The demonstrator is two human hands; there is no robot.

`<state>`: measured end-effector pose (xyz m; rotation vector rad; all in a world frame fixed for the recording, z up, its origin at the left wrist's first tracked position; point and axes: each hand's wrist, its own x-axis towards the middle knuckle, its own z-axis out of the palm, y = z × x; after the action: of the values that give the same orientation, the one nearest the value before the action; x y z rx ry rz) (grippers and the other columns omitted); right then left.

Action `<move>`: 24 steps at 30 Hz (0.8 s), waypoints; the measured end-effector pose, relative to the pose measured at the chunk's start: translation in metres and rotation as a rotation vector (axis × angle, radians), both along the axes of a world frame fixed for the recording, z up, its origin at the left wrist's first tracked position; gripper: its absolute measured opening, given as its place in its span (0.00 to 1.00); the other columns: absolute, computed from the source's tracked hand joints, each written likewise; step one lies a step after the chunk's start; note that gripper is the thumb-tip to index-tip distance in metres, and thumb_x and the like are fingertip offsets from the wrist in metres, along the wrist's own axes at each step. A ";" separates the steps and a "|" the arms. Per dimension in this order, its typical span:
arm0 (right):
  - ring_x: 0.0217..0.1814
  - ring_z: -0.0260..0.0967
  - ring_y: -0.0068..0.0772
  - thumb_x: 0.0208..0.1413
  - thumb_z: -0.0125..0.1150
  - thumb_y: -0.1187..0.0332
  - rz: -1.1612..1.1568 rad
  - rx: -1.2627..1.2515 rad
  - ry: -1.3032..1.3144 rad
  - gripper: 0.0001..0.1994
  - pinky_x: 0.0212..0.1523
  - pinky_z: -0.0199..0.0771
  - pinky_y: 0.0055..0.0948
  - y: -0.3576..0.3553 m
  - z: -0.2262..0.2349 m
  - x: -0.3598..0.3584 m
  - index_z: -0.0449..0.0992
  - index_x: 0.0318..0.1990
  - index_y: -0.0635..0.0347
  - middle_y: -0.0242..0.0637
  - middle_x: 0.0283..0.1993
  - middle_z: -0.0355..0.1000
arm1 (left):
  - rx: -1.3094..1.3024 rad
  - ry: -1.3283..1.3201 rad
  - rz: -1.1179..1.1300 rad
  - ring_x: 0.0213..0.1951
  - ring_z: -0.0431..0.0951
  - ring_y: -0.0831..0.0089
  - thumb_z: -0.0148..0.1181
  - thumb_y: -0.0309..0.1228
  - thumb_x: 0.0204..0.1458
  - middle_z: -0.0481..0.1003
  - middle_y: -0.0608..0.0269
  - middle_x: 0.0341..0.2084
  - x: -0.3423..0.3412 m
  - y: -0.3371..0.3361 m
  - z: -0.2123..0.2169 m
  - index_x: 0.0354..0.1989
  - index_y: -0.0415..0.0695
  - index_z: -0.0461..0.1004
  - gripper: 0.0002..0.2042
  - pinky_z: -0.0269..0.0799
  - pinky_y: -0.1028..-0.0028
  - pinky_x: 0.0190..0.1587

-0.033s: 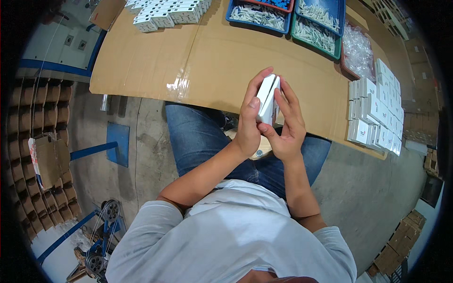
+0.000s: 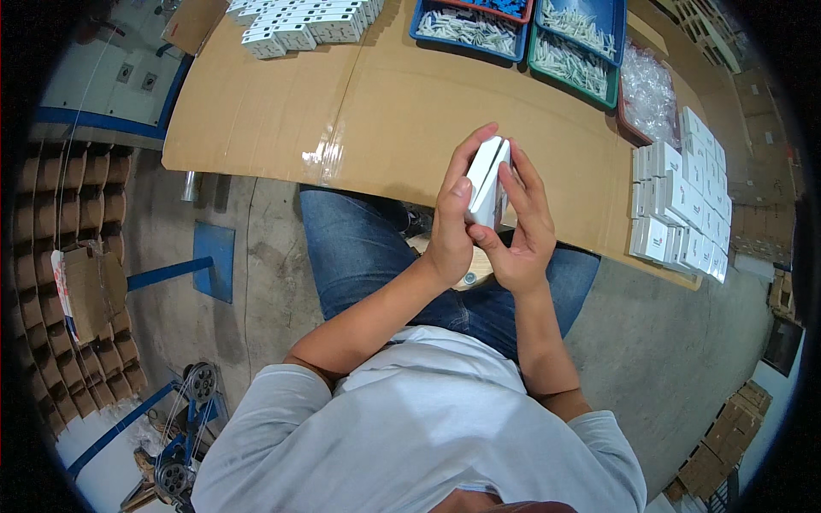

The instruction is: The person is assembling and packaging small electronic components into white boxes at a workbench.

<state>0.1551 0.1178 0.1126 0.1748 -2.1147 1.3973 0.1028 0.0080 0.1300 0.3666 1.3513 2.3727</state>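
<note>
Between my two hands, just over the table's near edge, is a small white box stood on its edge. A thin dark gap runs along the box's narrow top side. My left hand presses against its left face, with the thumb at the near top edge and the fingers reaching to the far end. Flat along the other face lie the fingers of my right hand, its thumb near the box's lower end. Both hands grip it together. The palms hide most of the box's broad faces.
The table is covered with cardboard. Stacked white boxes stand at its right edge, and white blocks at the far left. Blue trays and a green tray of small white parts sit at the back, beside a bin of clear plastic pieces.
Almost nothing differs; the box and both hands have shifted very slightly to the right.
</note>
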 end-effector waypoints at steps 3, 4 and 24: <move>0.77 0.57 0.54 0.52 0.76 0.53 0.013 0.016 -0.001 0.38 0.74 0.57 0.47 0.000 -0.001 0.001 0.71 0.67 0.65 0.59 0.75 0.57 | 0.001 0.010 -0.016 0.51 0.72 0.72 0.37 0.58 0.59 0.68 0.59 0.60 0.000 0.000 -0.003 0.74 0.48 0.56 0.38 0.71 0.74 0.47; 0.77 0.56 0.54 0.52 0.77 0.53 0.013 0.012 0.003 0.39 0.74 0.56 0.47 0.000 -0.002 0.001 0.71 0.67 0.65 0.59 0.75 0.57 | 0.016 0.004 -0.011 0.53 0.72 0.70 0.37 0.58 0.59 0.68 0.59 0.60 0.000 0.000 -0.003 0.74 0.47 0.56 0.38 0.71 0.73 0.50; 0.75 0.60 0.56 0.49 0.78 0.54 0.030 -0.013 -0.009 0.37 0.72 0.61 0.47 0.008 0.000 -0.002 0.74 0.65 0.63 0.59 0.73 0.61 | 0.037 0.008 0.017 0.61 0.69 0.65 0.37 0.58 0.59 0.67 0.55 0.61 -0.001 0.005 -0.003 0.73 0.44 0.55 0.39 0.65 0.67 0.62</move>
<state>0.1529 0.1257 0.1123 0.1969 -2.1183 1.4313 0.1022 0.0134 0.1272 0.3766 1.3209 2.4152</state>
